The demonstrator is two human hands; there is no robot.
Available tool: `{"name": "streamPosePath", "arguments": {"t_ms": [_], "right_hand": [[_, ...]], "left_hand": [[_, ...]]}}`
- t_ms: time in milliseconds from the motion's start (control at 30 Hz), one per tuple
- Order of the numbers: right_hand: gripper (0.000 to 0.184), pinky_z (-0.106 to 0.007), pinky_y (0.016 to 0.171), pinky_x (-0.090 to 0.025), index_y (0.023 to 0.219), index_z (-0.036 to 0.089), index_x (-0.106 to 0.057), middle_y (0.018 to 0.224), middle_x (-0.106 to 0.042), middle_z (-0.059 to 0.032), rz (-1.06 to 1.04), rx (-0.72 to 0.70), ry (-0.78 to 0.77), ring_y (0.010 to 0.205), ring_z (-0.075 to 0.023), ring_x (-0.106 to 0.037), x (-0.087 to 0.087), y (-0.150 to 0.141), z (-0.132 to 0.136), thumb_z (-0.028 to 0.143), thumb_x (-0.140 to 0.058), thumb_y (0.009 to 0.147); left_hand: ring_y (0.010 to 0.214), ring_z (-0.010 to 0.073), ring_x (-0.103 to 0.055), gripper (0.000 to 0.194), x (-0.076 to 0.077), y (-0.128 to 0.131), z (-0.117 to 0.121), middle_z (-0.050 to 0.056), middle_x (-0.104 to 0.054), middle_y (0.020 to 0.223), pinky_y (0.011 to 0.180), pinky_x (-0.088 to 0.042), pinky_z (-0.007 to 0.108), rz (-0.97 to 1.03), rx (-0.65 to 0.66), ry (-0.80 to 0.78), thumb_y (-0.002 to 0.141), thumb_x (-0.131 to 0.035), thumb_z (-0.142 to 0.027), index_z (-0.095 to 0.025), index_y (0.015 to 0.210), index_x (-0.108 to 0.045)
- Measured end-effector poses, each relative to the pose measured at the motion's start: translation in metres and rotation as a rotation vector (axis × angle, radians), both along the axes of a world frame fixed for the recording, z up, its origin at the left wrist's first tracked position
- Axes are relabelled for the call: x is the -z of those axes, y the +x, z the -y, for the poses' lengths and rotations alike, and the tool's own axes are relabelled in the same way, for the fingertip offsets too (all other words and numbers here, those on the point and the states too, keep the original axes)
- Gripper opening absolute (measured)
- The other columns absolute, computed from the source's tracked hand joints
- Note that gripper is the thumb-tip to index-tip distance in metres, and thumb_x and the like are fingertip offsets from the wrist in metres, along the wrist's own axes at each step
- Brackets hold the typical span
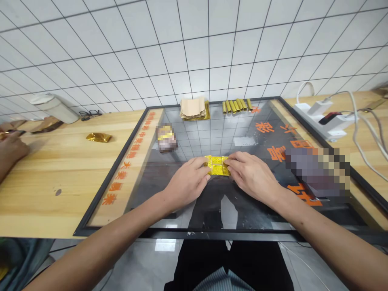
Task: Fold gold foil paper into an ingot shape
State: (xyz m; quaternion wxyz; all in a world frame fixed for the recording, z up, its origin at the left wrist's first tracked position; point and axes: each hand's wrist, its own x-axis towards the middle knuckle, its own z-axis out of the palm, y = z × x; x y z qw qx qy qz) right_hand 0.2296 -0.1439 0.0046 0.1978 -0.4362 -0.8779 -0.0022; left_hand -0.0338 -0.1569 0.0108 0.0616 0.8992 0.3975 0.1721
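Note:
A folded packet of gold foil paper lies on the glass-covered board, gripped at both ends by my left hand and my right hand. My fingers press down on its top and its middle stays visible. Beyond my hands stand a stack of tan and gold paper sheets and a row of small gold foil rolls. A pixelated, blurred bundle with gold on it sits to the left, out of reach of my fingers.
A black frame surrounds the board, which has orange characters. A crumpled gold wrapper lies on the wooden table. At far left, a co-worker's hand holds something. A white power strip and cables lie at right; a pixelated patch covers the board's right side.

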Motion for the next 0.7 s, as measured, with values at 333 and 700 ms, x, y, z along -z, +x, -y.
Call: {"name": "streamPosePath", "arguments": {"t_ms": [333, 700], "right_hand": [[0.027, -0.044, 0.092, -0.053, 0.12, 0.018, -0.076, 0.121, -0.074, -0.0106, 0.005, -0.035, 0.014, 0.104, -0.0267, -0.066, 0.004, 0.0, 0.0, 0.019, -0.051, 0.109], [0.027, -0.045, 0.094, -0.055, 0.122, 0.018, -0.076, 0.12, -0.074, -0.0109, 0.008, -0.024, 0.0, 0.106, -0.0277, -0.067, 0.002, -0.001, 0.0, 0.02, -0.051, 0.111]], "left_hand": [[0.11, 0.0255, -0.068, 0.035, 0.001, 0.005, -0.027, 0.01, -0.075, 0.112, 0.101, -0.059, 0.043, -0.106, 0.076, 0.011, 0.111, -0.042, -0.017, -0.016, 0.1, -0.075], [0.121, 0.0258, -0.064, 0.035, 0.008, 0.008, -0.027, 0.013, -0.068, 0.131, 0.102, -0.059, 0.043, -0.082, 0.139, 0.07, 0.113, -0.038, -0.016, -0.016, 0.128, -0.069]]}}
